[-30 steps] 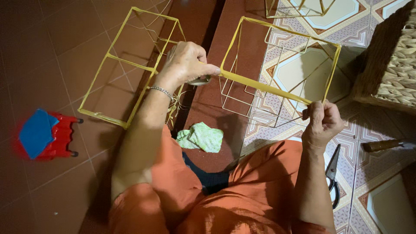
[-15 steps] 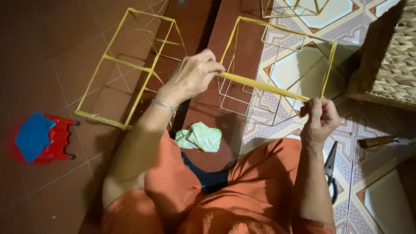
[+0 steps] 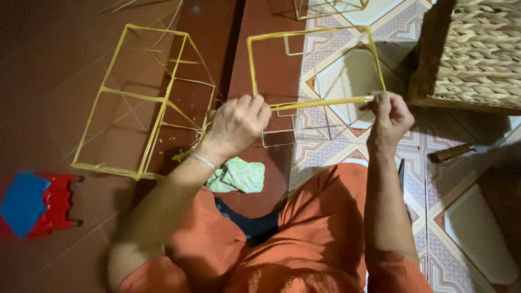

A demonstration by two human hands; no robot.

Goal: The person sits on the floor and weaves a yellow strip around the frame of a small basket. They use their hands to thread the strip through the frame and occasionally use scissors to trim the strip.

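1. Nearest to the camera are the person's knees in orange cloth. Both bare arms reach forward from them over the floor point(image 3: 65, 65).
2. Just beyond the left knee a small green cloth point(image 3: 239, 175) lies crumpled on the dark red tiles.
3. At the left edge of the view, on the same dark tiles, stands a low red stool point(image 3: 51, 209) with a blue top.
4. The left hand point(image 3: 236, 125) is clenched, and its grip pinches the left end of a flat yellow bamboo strip point(image 3: 320, 102). A thin bracelet sits on this wrist.
5. The right hand point(image 3: 388, 116) pinches the right end of the same strip between thumb and fingers, so the strip runs almost level between the two hands.
6. This strip is the near bottom edge of a box-shaped bamboo frame point(image 3: 309, 33), which is in front of the person, above the line where the red tiles meet the patterned tiles.
7. To the right of the right arm, a tool with a wooden handle point(image 3: 450, 153) lies on the patterned tiles.
8. Left of the left hand, a second, longer bamboo frame point(image 3: 146, 97) rests on the dark red floor.
9. Far right, a woven basket point(image 3: 477, 49) stands at the upper right corner of the view.
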